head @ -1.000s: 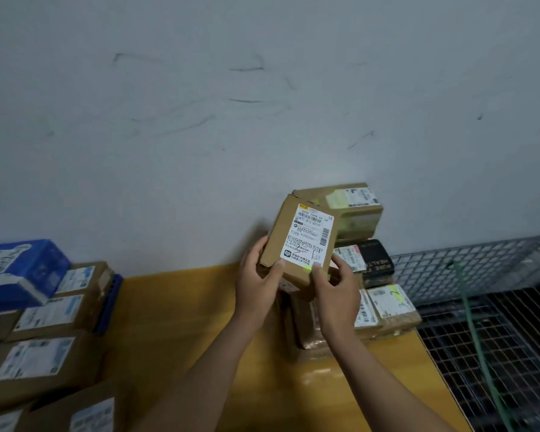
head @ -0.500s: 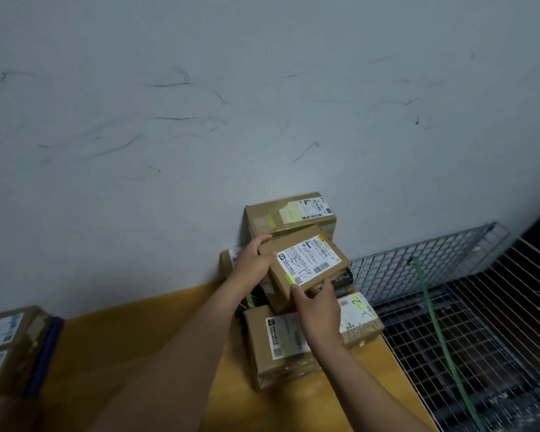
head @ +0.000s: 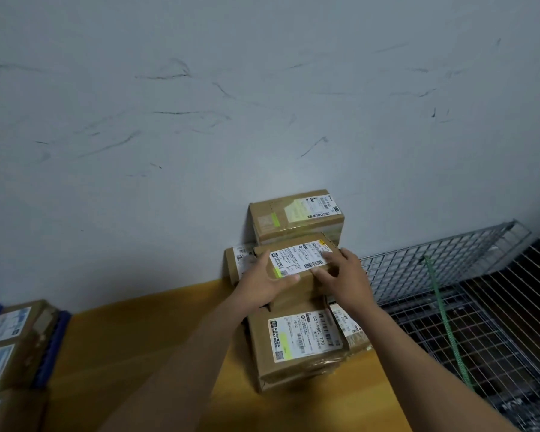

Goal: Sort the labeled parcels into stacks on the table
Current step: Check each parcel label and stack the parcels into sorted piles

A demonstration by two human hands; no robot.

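My left hand [head: 262, 288] grips the labeled parcel [head: 296, 260] by its near edge and my right hand [head: 345, 279] lies flat on top. The parcel is nearly seated on the table's [head: 169, 338] far-right stack [head: 296, 344]. The left-side parcels [head: 13, 338] probably wait.

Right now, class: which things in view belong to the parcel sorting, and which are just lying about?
In the job: held parcel, left hand, right hand, top parcel behind, front labeled parcel, left stacks, table.
Lying about: wire cage, green strap.
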